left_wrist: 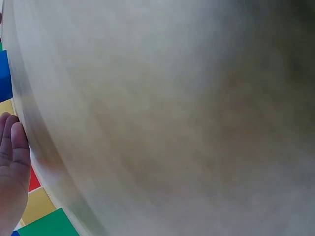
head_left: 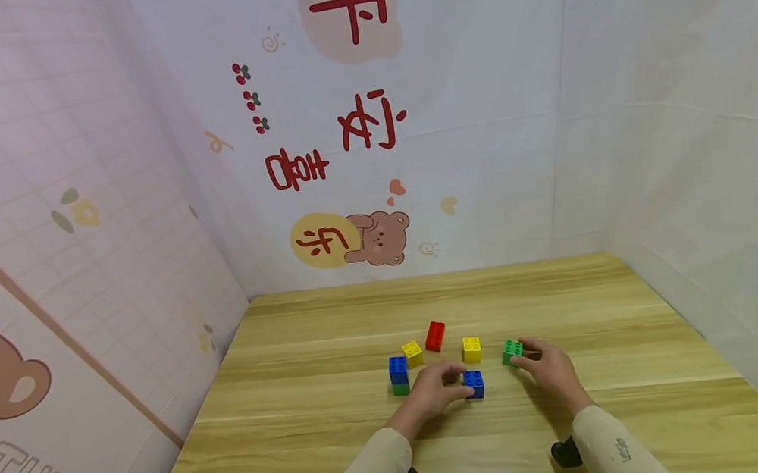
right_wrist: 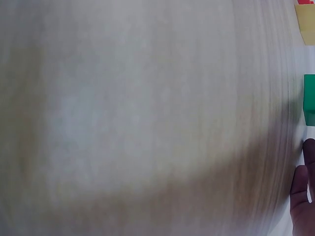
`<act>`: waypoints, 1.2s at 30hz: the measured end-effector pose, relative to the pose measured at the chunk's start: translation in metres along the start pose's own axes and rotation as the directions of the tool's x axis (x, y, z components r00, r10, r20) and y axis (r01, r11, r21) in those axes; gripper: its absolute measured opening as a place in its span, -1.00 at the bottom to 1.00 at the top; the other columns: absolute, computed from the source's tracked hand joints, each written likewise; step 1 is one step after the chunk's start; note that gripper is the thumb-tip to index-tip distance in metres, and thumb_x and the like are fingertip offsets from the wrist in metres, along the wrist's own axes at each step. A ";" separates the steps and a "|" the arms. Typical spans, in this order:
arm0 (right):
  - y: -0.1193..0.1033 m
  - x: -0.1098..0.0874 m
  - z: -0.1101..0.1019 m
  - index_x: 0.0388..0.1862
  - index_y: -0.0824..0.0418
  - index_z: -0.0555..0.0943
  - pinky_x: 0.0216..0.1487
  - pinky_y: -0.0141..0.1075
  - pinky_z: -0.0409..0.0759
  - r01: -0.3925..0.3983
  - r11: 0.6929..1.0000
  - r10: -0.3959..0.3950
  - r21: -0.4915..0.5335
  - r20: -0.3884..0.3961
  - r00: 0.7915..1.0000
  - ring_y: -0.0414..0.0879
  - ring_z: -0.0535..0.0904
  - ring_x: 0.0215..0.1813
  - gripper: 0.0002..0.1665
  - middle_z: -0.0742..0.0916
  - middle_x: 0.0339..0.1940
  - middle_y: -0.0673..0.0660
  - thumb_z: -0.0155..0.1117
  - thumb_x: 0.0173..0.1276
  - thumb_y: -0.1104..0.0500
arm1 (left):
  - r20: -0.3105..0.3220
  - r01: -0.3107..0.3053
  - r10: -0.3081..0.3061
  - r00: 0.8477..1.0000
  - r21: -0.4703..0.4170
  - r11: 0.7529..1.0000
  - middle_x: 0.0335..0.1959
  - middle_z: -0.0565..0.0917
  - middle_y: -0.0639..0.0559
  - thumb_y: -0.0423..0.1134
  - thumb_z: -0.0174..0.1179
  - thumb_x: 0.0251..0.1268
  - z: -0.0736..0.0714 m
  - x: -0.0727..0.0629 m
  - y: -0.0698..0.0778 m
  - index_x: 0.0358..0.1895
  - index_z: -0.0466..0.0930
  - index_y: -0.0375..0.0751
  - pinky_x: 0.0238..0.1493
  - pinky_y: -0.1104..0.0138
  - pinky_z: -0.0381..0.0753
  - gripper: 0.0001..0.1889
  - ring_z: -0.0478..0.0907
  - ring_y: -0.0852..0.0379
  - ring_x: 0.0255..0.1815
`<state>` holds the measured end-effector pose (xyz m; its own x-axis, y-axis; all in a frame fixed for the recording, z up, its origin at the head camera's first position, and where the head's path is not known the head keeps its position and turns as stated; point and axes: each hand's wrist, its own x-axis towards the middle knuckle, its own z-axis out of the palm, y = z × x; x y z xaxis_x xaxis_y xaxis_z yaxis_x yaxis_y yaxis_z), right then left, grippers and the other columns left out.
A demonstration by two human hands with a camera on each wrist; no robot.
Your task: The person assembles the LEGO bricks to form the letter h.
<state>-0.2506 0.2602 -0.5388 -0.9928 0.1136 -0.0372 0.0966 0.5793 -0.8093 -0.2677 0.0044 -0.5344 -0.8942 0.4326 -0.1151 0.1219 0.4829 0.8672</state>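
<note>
My left hand (head_left: 436, 389) is at the left side of a blue brick (head_left: 473, 384), thumb on its near side and forefinger on its far side. In the left wrist view, part of the hand (left_wrist: 14, 152) shows at the left edge below the blue brick (left_wrist: 5, 76). My right hand (head_left: 553, 370) pinches a green brick (head_left: 512, 352) between thumb and forefinger. The right wrist view catches only a few fingers (right_wrist: 300, 191) and part of the green brick (right_wrist: 309, 101) at its right edge; the thumb's contact is hidden there.
Left of my left hand stands a blue brick (head_left: 398, 369) stacked on a green one (head_left: 401, 390). Behind lie a yellow brick (head_left: 412, 353), a longer red brick (head_left: 435, 336) and another yellow brick (head_left: 472, 349). White printed cloth (head_left: 474, 90) encloses the wooden table (head_left: 332, 317).
</note>
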 end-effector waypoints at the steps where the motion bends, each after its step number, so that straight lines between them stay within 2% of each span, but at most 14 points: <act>1: 0.000 0.000 0.000 0.39 0.45 0.37 0.14 0.11 0.52 0.001 1.000 -0.001 -0.003 -0.004 1.000 0.34 0.51 0.21 -0.33 0.55 0.24 0.48 0.27 0.46 0.10 | -0.002 0.001 -0.001 1.000 0.001 1.000 0.01 0.66 0.15 -0.14 0.42 0.21 0.000 0.000 0.000 0.08 0.66 0.00 0.18 0.16 0.52 -0.64 0.56 0.09 0.11; 7: 0.001 0.001 0.001 0.37 0.44 0.40 0.10 0.07 0.55 0.006 1.000 -0.006 -0.013 -0.012 1.000 0.32 0.54 0.18 -0.37 0.59 0.19 0.45 0.26 0.46 0.11 | -0.009 0.035 -0.035 0.999 0.009 0.999 -0.05 0.65 0.20 -0.14 0.41 0.22 0.000 0.004 0.002 0.05 0.67 0.05 0.15 0.18 0.54 -0.68 0.56 0.16 0.02; 12: 0.001 0.001 -0.001 0.39 0.41 0.39 0.15 0.10 0.52 0.003 1.000 -0.003 0.015 0.002 1.000 0.31 0.53 0.21 -0.35 0.57 0.23 0.45 0.25 0.47 0.08 | -0.010 0.057 -0.057 0.998 0.025 0.998 -0.12 0.64 0.20 -0.11 0.41 0.21 0.001 0.009 0.006 0.02 0.68 0.05 0.08 0.22 0.57 -0.70 0.52 0.22 -0.10; 20: -0.012 0.006 -0.002 0.39 0.29 0.45 0.20 0.12 0.48 0.020 0.999 -0.021 0.048 0.016 1.000 0.27 0.52 0.24 -0.32 0.58 0.25 0.39 0.31 0.42 -0.02 | -0.008 0.042 -0.042 0.999 0.044 0.998 -0.16 0.63 0.19 -0.13 0.43 0.20 0.000 0.013 0.009 0.02 0.67 -0.03 -0.02 0.27 0.57 -0.68 0.50 0.22 -0.17; 31: -0.026 0.006 0.001 0.31 0.26 0.54 0.02 -0.07 0.63 0.103 0.987 -0.109 0.126 0.043 0.993 0.14 0.61 0.12 -0.36 0.69 0.10 0.26 0.38 0.35 -0.04 | 0.012 0.023 -0.023 1.000 0.049 0.999 -0.16 0.65 0.20 -0.13 0.42 0.21 0.001 0.015 0.007 0.00 0.68 -0.02 -0.04 0.28 0.56 -0.70 0.50 0.23 -0.20; 36: -0.031 0.005 0.006 0.24 0.26 0.59 0.01 -0.06 0.63 0.132 0.981 -0.142 0.140 0.062 0.988 0.13 0.62 0.09 -0.41 0.71 0.05 0.23 0.42 0.32 -0.01 | 0.017 0.006 -0.006 1.000 0.043 0.999 -0.18 0.66 0.19 -0.15 0.41 0.22 0.001 0.015 0.007 -0.02 0.68 -0.01 -0.05 0.29 0.54 -0.73 0.49 0.23 -0.21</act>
<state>-0.2586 0.2380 -0.5172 -0.9989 -0.0198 0.0421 -0.0465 0.4709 -0.8810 -0.2799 0.0153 -0.5308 -0.8875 0.4425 -0.1288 0.1353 0.5173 0.8450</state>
